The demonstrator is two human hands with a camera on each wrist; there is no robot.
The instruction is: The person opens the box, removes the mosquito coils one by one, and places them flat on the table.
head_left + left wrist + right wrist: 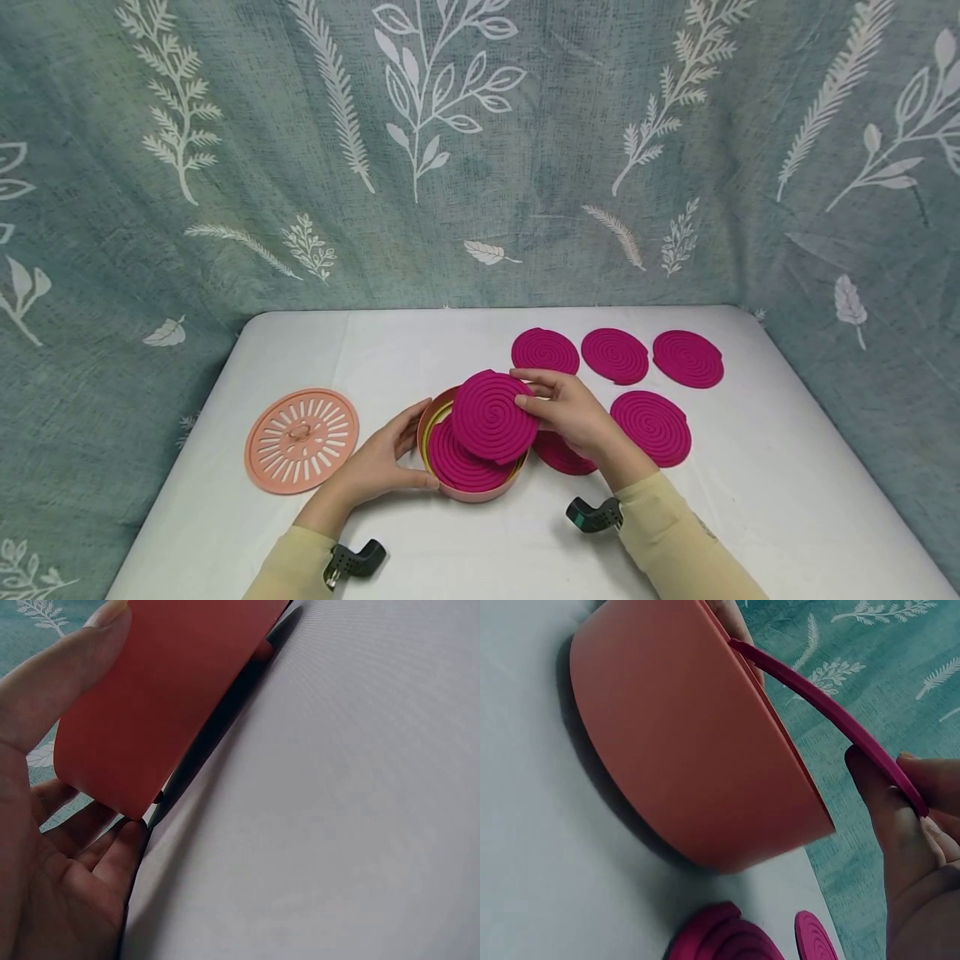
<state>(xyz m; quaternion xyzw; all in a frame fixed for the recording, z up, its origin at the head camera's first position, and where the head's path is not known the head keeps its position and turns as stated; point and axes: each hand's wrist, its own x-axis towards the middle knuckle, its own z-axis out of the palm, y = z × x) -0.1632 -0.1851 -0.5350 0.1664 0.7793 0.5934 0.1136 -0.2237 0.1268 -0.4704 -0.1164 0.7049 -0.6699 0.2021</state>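
A magenta mosquito coil (491,417) is pinched at its right edge between the thumb and fingers of my right hand (566,410). It is tilted over a round salmon-pink mosquito coil holder (480,497), its far edge at the rim in the right wrist view. Inside the holder lies another magenta coil (459,467), partly covered by the held one. My left hand (381,462) grips the holder's left side, thumb in front and fingers behind; the left wrist view shows the holder's smooth outer wall (165,690) against that hand.
A slotted salmon-pink lid (302,483) with a small central loop lies left of my left hand. Several more coils (651,427) lie flat at the right and back right; one coil (564,457) is partly hidden under my right hand. A patterned cloth (480,275) hangs behind the white table (787,500).
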